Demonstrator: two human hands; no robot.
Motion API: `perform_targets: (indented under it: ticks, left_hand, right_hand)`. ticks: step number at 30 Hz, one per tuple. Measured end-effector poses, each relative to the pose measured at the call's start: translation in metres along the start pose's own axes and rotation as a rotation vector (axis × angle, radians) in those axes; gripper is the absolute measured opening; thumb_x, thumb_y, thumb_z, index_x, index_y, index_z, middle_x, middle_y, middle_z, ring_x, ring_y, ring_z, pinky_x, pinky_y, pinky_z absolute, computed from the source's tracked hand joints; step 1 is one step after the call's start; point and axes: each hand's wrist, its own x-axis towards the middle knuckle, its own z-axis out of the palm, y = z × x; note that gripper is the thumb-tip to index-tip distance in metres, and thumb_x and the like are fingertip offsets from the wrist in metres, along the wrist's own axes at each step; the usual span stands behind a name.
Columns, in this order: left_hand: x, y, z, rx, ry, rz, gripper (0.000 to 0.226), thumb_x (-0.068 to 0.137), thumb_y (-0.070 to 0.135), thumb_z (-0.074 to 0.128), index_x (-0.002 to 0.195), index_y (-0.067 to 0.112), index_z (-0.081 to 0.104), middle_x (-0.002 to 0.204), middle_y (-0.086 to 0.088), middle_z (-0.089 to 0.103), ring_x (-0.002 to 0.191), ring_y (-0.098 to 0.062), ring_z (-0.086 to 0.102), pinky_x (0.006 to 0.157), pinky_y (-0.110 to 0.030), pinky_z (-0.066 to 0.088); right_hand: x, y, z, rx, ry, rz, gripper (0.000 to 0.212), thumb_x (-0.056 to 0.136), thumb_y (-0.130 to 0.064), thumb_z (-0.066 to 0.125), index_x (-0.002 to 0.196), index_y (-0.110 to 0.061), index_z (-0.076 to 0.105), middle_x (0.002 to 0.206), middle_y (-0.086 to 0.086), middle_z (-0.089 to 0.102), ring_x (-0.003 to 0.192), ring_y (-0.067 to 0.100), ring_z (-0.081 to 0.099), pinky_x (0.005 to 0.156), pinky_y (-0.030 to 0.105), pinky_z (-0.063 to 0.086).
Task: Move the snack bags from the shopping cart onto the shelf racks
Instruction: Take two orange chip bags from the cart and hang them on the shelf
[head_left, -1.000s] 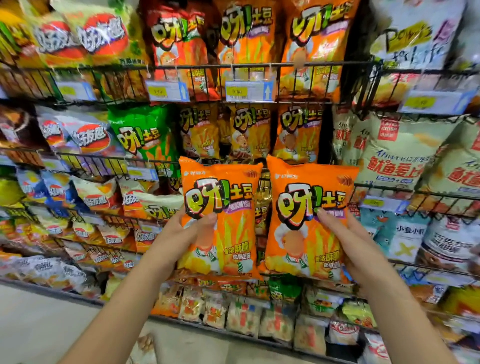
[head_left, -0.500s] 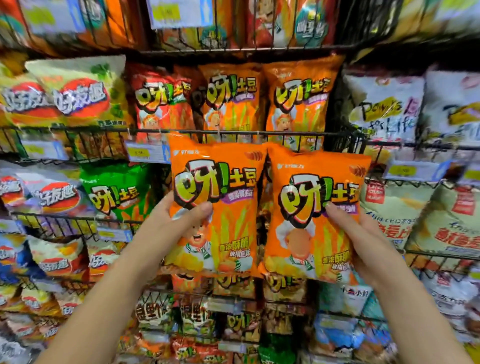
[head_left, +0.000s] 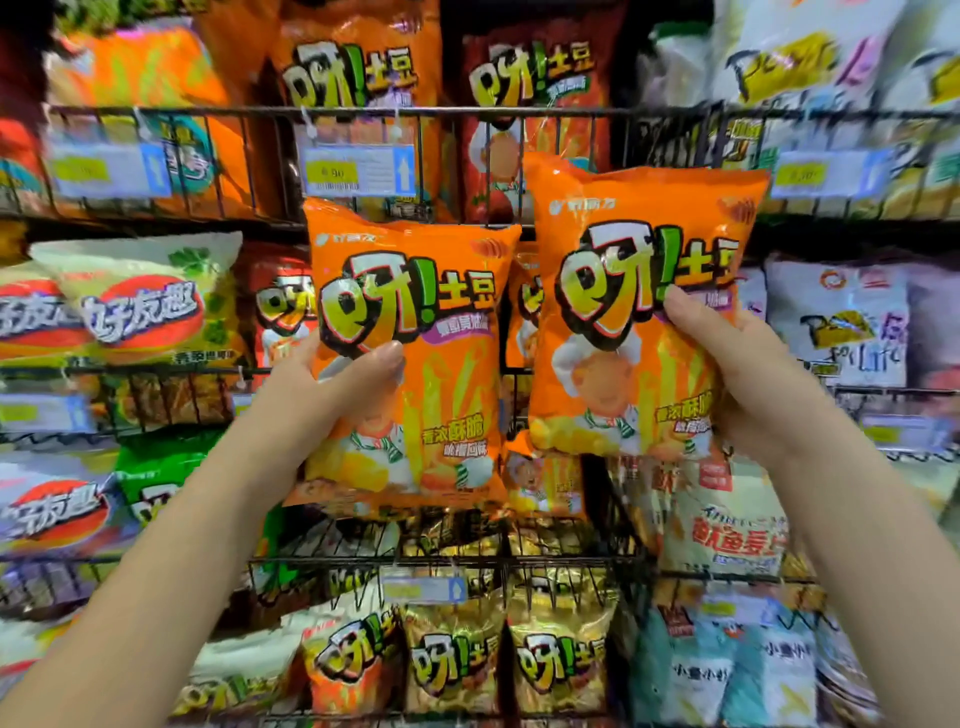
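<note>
I hold two orange snack bags up in front of the wire shelf racks. My left hand (head_left: 332, 395) grips the left orange bag (head_left: 441, 395) by its left edge, thumb across the front. My right hand (head_left: 737, 374) grips the right orange bag (head_left: 613, 322) by its right edge, a little higher than the other. Both bags are upright and face me, side by side, close to a black wire rack (head_left: 363, 111) that carries matching orange bags. The shopping cart is out of view.
Wire racks fill the whole view, packed with snack bags: yellow-green bags (head_left: 140, 306) at left, white bags (head_left: 836, 322) at right, gold and orange bags (head_left: 457, 660) below. Price tags (head_left: 358, 169) hang on the rack fronts.
Both hands have raised the two orange bags up the shelving. The right bag now sits higher than the left, and the view has tilted up to a higher rack row.
</note>
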Motion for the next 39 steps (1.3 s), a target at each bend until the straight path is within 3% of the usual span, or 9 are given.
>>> perform_targets:
  ticks: [5, 8, 10, 16, 19, 25, 29, 35, 39]
  left_hand:
    - [0.009, 0.006, -0.003, 0.021, -0.006, 0.002, 0.062, 0.054, 0.080, 0.081, 0.098, 0.038, 0.069, 0.079, 0.021, 0.072, 0.062, 0.007, 0.064, 0.069, -0.033, 0.049]
    - [0.012, 0.004, -0.007, -0.015, 0.006, -0.018, 0.071, 0.044, 0.083, 0.082, 0.105, 0.048, 0.069, 0.104, 0.009, 0.077, 0.096, -0.021, 0.073, 0.095, -0.056, 0.055]
    - [0.013, 0.002, -0.009, -0.023, 0.006, -0.010, 0.077, 0.038, 0.086, 0.082, 0.104, 0.049, 0.069, 0.105, 0.005, 0.077, 0.099, -0.028, 0.072, 0.099, -0.062, 0.053]
    - [0.014, -0.003, -0.010, -0.018, -0.021, 0.031, 0.048, 0.050, 0.077, 0.079, 0.092, 0.055, 0.071, 0.096, 0.011, 0.079, 0.100, -0.025, 0.073, 0.099, -0.057, 0.054]
    - [0.015, -0.004, -0.010, -0.021, -0.018, 0.030, 0.041, 0.049, 0.076, 0.078, 0.086, 0.058, 0.070, 0.092, 0.016, 0.079, 0.093, -0.014, 0.074, 0.097, -0.051, 0.055]
    - [0.017, -0.007, -0.007, -0.037, 0.005, 0.024, 0.032, 0.060, 0.071, 0.084, 0.084, 0.055, 0.071, 0.090, 0.016, 0.079, 0.101, -0.026, 0.073, 0.098, -0.058, 0.054]
    - [0.019, -0.010, -0.006, -0.028, 0.008, 0.014, 0.024, 0.055, 0.071, 0.080, 0.073, 0.067, 0.066, 0.089, 0.020, 0.077, 0.101, -0.023, 0.073, 0.097, -0.056, 0.055]
    - [0.026, -0.019, -0.007, -0.059, -0.016, 0.021, 0.050, 0.059, 0.071, 0.080, 0.101, 0.046, 0.072, 0.110, 0.002, 0.079, 0.105, -0.029, 0.074, 0.097, -0.057, 0.055]
    - [0.034, -0.025, -0.004, -0.044, 0.005, 0.031, 0.028, 0.089, 0.044, 0.078, 0.107, 0.025, 0.067, 0.113, -0.011, 0.076, 0.105, -0.033, 0.073, 0.097, -0.058, 0.056]
  right_hand:
    - [0.031, -0.023, 0.006, 0.004, 0.013, -0.128, 0.066, 0.082, -0.042, 0.070, 0.143, -0.022, 0.055, 0.122, -0.001, 0.075, 0.107, 0.017, 0.074, 0.078, 0.031, 0.061]
    - [0.046, -0.028, 0.005, -0.014, 0.017, -0.211, 0.069, 0.082, -0.041, 0.070, 0.145, -0.021, 0.051, 0.129, 0.000, 0.072, 0.116, 0.019, 0.070, 0.086, 0.034, 0.060]
    - [0.054, -0.025, 0.004, -0.049, 0.012, -0.253, 0.070, 0.083, -0.039, 0.071, 0.147, -0.020, 0.048, 0.132, 0.000, 0.070, 0.120, 0.020, 0.068, 0.093, 0.037, 0.058]
    - [0.068, 0.007, -0.009, -0.216, 0.000, -0.283, 0.084, 0.077, -0.058, 0.081, 0.145, -0.022, 0.047, 0.137, 0.000, 0.066, 0.127, 0.021, 0.063, 0.102, 0.042, 0.053]
    - [0.075, 0.016, -0.013, -0.235, -0.041, -0.286, 0.076, 0.086, -0.046, 0.076, 0.148, -0.017, 0.044, 0.141, 0.003, 0.063, 0.130, 0.022, 0.061, 0.110, 0.049, 0.048]
    - [0.078, 0.022, -0.012, -0.293, -0.068, -0.266, 0.079, 0.086, -0.053, 0.075, 0.150, -0.020, 0.042, 0.144, 0.002, 0.061, 0.132, 0.024, 0.059, 0.110, 0.051, 0.046]
    - [0.075, 0.025, -0.021, -0.429, -0.063, -0.231, 0.064, 0.091, -0.042, 0.069, 0.149, -0.030, 0.043, 0.136, -0.013, 0.065, 0.120, 0.004, 0.064, 0.101, 0.029, 0.052]
    - [0.081, 0.016, -0.025, -0.571, -0.100, -0.174, 0.070, 0.086, -0.051, 0.067, 0.149, -0.033, 0.042, 0.129, -0.021, 0.065, 0.111, -0.005, 0.065, 0.091, 0.019, 0.051]
    - [0.083, 0.017, -0.026, -0.683, -0.120, -0.119, 0.063, 0.088, -0.058, 0.063, 0.144, -0.036, 0.044, 0.124, -0.025, 0.063, 0.107, -0.008, 0.062, 0.089, 0.017, 0.048]
